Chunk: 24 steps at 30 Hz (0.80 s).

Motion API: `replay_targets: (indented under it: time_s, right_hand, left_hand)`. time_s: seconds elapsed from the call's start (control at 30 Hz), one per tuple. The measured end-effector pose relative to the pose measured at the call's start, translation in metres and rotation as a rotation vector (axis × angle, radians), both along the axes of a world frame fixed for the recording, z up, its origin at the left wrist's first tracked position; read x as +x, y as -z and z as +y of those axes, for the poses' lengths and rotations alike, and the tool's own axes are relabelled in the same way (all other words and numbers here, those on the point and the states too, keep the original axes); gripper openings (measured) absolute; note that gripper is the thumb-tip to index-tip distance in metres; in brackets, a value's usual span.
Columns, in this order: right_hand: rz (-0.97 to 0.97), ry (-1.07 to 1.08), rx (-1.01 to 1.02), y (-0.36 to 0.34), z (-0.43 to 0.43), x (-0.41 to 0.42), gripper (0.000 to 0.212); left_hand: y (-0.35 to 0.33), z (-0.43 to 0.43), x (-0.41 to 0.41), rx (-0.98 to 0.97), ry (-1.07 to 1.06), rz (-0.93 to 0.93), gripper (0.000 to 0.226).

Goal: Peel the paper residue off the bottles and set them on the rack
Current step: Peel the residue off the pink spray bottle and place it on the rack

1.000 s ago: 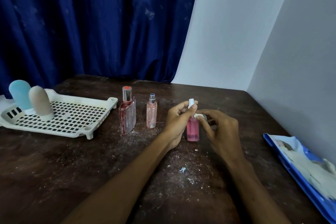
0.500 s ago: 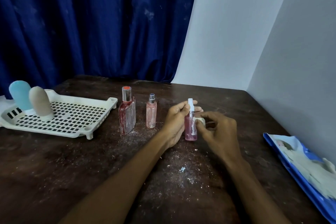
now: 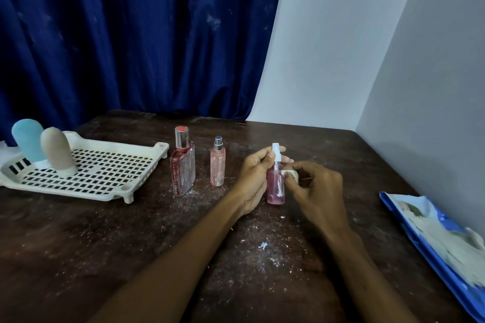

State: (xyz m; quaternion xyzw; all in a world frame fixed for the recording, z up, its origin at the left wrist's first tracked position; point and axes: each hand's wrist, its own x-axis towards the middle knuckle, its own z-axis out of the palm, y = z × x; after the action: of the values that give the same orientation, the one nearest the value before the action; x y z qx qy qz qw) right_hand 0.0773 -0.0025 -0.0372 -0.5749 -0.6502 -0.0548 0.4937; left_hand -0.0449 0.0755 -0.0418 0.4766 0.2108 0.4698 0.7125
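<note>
Your left hand (image 3: 256, 178) grips the small clear spray bottle of pink liquid (image 3: 275, 189), fingers curled round its neck just under the white nozzle, holding it upright at the middle of the dark wooden table (image 3: 78, 244). White streaks of paper residue cling to its front. Your right hand (image 3: 319, 191) pinches a small off-white wad (image 3: 290, 173) against the bottle's right shoulder. To the left stand a slim pale-pink spray bottle (image 3: 217, 168) and a flat red glass bottle (image 3: 183, 173), both streaked, just right of the white plastic lattice rack (image 3: 105, 183), whose far left corner holds a blue tube (image 3: 27, 139) and a beige tube (image 3: 56, 149).
</note>
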Motion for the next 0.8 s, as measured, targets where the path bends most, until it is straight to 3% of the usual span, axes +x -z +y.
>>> replay_targets:
  time_s: [0.17,0.37,0.5,0.8]
  right_hand:
    - [-0.02,-0.001,0.063,-0.0037,0.0003,-0.0022,0.015]
    - [-0.004,-0.04,-0.085,-0.0023,-0.0021,-0.0008,0.014]
    - [-0.039,-0.079,-0.02,-0.0037,-0.0019,-0.0011,0.013]
    - [-0.043,-0.089,-0.119,-0.0038,-0.0041,0.0045,0.015]
  left_hand:
    - [-0.0001,-0.0013,0.0013,0.015,0.009,-0.006,0.028]
    - [0.0013,0.0034,0.0001,-0.065,-0.053,-0.016,0.028]
    - [0.0017,0.0045,0.0009,-0.096,-0.053,-0.032,0.029]
    - [0.0009,0.006,0.0015,-0.121,-0.075,-0.023,0.026]
